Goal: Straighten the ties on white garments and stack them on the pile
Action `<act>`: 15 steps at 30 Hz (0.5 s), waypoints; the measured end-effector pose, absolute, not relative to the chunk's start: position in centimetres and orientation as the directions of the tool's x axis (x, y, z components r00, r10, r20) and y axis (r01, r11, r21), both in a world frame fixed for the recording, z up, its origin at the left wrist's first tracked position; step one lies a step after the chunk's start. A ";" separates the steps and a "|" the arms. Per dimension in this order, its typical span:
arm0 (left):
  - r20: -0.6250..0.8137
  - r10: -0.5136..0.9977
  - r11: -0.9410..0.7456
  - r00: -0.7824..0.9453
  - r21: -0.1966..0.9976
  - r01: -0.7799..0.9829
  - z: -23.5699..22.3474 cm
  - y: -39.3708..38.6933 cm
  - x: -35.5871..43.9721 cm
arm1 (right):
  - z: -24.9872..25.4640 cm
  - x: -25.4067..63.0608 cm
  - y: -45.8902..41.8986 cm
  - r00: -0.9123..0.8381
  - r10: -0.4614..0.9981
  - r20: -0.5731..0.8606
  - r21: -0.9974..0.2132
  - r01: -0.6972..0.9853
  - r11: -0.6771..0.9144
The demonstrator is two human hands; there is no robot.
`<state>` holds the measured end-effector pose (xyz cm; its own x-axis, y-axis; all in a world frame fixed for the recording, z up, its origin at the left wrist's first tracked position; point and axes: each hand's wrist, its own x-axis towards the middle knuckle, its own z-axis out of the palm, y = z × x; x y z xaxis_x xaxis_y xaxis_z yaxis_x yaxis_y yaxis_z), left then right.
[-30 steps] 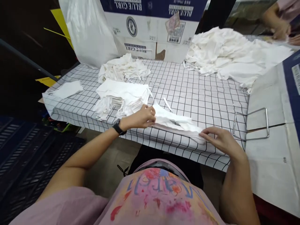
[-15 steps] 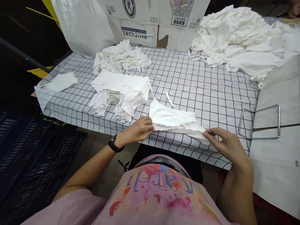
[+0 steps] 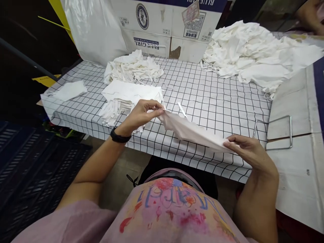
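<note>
Between my two hands a white cloth piece (image 3: 192, 130) with a strap is stretched out, raised slightly at its left end over the front of the table. My left hand (image 3: 145, 113) is closed, pinching the cloth's upper left corner between thumb and fingers. At the other end my right hand (image 3: 243, 146) pinches the right corner, its fingers closed. Just behind my left hand lies a neat stack of folded white cloth pieces (image 3: 131, 91), partly covered by that hand, with straps bunched (image 3: 111, 113) at its front. A narrow white strap (image 3: 181, 109) lies on the checked tablecloth.
A loose heap of white cloth (image 3: 133, 65) sits behind the stack, and a larger heap (image 3: 243, 47) fills the back right. Cardboard boxes (image 3: 164, 37) stand at the back and right. A metal wire frame (image 3: 290, 133) rests at the right. Another person's arm (image 3: 310, 17) shows top right.
My left hand has moved up and left, lifting the cloth's left end off the table. The cloth now hangs taut and slanted. My right hand keeps its pinch and has shifted slightly right.
</note>
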<state>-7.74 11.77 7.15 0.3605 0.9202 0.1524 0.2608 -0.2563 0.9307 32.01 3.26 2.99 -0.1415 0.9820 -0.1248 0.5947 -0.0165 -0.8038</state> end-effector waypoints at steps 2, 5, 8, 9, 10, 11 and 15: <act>0.183 0.916 -0.281 0.356 0.927 0.247 8.5 12.7 -8.0 | 3.2 32.2 3.6 -0.223 0.968 -0.117 -0.813 0.581 0.036; 0.273 0.895 -0.373 0.352 0.891 0.258 11.2 13.8 -8.2 | 3.9 32.4 4.4 -0.307 0.950 -0.053 -0.817 0.560 0.135; 0.374 0.856 -0.475 0.357 0.842 0.257 14.6 14.5 -8.1 | 5.2 32.5 5.3 -0.284 0.958 0.043 -0.732 0.643 0.224; 0.405 0.839 -0.507 0.363 0.825 0.251 15.8 14.7 -8.1 | 5.8 32.5 5.6 -0.265 0.961 0.076 -0.689 0.682 0.243; 0.434 0.819 -0.538 0.375 0.807 0.243 17.0 14.9 -8.1 | 6.4 32.4 5.9 -0.246 0.963 0.112 -0.648 0.716 0.258; 0.458 0.798 -0.568 0.390 0.789 0.235 18.2 15.0 -8.1 | 7.1 32.3 6.2 -0.230 0.962 0.149 -0.614 0.741 0.272; 0.490 0.758 -0.623 0.430 0.740 0.256 22.3 15.2 -8.6 | 10.1 31.5 7.0 -0.161 0.956 0.246 -0.575 0.770 0.277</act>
